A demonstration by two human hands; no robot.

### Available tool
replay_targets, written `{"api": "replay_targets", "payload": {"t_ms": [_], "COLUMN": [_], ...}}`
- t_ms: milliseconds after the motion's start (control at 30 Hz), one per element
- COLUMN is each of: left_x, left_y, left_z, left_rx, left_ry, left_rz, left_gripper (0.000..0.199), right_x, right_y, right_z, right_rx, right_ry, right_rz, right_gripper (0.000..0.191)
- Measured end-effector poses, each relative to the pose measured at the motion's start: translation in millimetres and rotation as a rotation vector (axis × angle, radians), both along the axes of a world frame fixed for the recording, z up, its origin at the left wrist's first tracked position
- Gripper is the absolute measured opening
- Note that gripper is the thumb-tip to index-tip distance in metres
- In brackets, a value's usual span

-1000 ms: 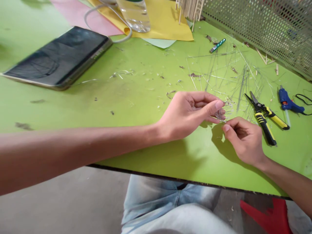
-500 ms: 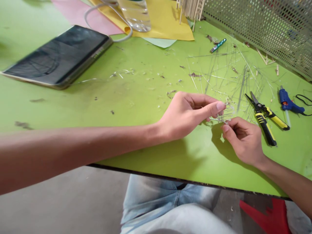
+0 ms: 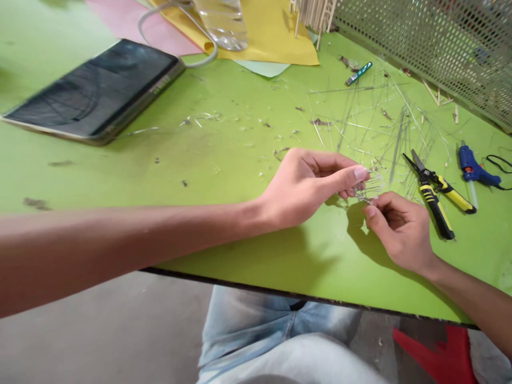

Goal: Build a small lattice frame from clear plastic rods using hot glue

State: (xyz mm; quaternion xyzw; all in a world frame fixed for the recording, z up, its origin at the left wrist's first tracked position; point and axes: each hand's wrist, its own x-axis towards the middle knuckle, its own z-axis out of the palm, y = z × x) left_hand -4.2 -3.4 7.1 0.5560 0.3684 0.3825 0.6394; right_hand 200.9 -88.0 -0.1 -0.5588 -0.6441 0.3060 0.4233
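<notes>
Two hands hold one small lattice of thin clear sticks [image 3: 367,188] in the air above the counter, a little right of the frame centre. This piece looks like a flat, open grid, with fine straight sticks lying side by side and some ends standing out. The left hand [image 3: 308,186] pinches its left side between the thumb and the fingers, and the right hand [image 3: 400,229] grasps its lower right side with curled fingers. Below the near edge of the green counter [image 3: 160,240] are the person's light blue jeans [image 3: 280,325], and a red piece [image 3: 436,357] lies at the lower right.

Just right of the hands lie yellow-and-black snips [image 3: 434,194], and beyond them a blue hot glue gun [image 3: 474,170]. Many loose clear sticks [image 3: 384,117] are spread above the hands. A dark tablet [image 3: 96,90] lies at the left. At the top are yellow paper [image 3: 272,37], pink paper [image 3: 136,32], a plastic bottle [image 3: 224,26] and a perforated metal screen [image 3: 432,37].
</notes>
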Motion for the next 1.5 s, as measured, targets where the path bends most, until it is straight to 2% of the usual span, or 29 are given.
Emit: {"api": "replay_targets", "payload": {"t_ms": [200, 333, 667, 1033, 1300, 1500], "left_x": [1, 3, 3, 1, 2, 0], "left_y": [1, 2, 6, 3, 4, 5], "left_z": [-2.3, -3.4, -4.5, -1.1, -1.4, 0.5], "left_rx": [-0.024, -0.060, -0.101, -0.236, -0.180, -0.152], "left_ry": [-0.034, -0.073, -0.146, -0.133, -0.118, -0.091], "left_rz": [0.003, 0.014, -0.037, -0.142, -0.103, -0.146], "left_gripper": [0.047, 0.036, 0.042, 0.028, 0.041, 0.045], "right_x": [1, 4, 9, 11, 12, 11], "right_y": [-1, -2, 0, 1, 5, 3], "right_z": [-5.9, -11.0, -16.7, -15.1, -13.8, -14.2], "right_rx": [0.050, 0.092, 0.232, 0.327, 0.327, 0.331], "right_ry": [0.001, 0.003, -0.054, -0.049, -0.028, -0.027], "right_rz": [0.012, 0.029, 0.121, 0.219, 0.201, 0.201], "right_gripper": [0.011, 0.004, 0.015, 0.019, 0.015, 0.011]}}
